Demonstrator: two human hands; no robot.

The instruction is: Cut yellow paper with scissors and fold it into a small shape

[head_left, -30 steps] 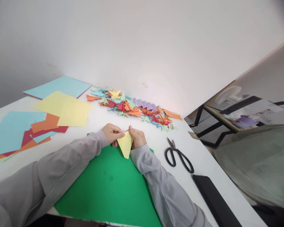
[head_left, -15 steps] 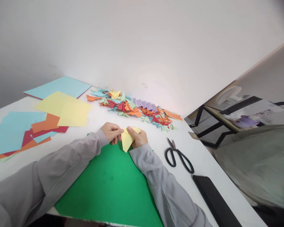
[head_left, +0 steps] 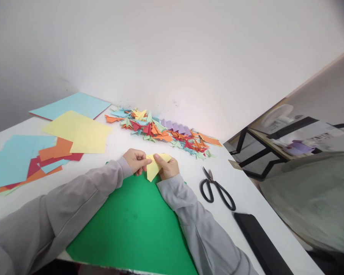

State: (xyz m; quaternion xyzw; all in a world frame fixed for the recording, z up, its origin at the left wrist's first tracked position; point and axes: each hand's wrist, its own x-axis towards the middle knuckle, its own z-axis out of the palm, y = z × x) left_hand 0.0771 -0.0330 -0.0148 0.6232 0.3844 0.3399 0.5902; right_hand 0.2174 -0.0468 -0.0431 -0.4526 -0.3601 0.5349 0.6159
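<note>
A small folded piece of yellow paper (head_left: 152, 170) is held between both hands, above the far end of a green mat (head_left: 134, 225). My left hand (head_left: 136, 161) pinches its left edge between thumb and fingers. On the other side, my right hand (head_left: 168, 167) grips it with the thumb pressed on top. The fingers behind the paper are partly hidden. Beyond the hands lies a long pile of folded paper pieces (head_left: 160, 131) in many colours, against the wall.
Black-handled scissors (head_left: 215, 189) lie open on the white table (head_left: 186, 157) to the right, with a black flat case (head_left: 262, 244) nearer me. Loose blue sheets (head_left: 20, 152), yellow sheets (head_left: 88, 135) and orange scraps (head_left: 57, 149) are at the left. A stack topped with light blue paper (head_left: 74, 105) sits behind.
My left fingers have shifted slightly over the paper's left edge. The yellow paper's lower tip has tilted and moved up a little. Everything else stays put.
</note>
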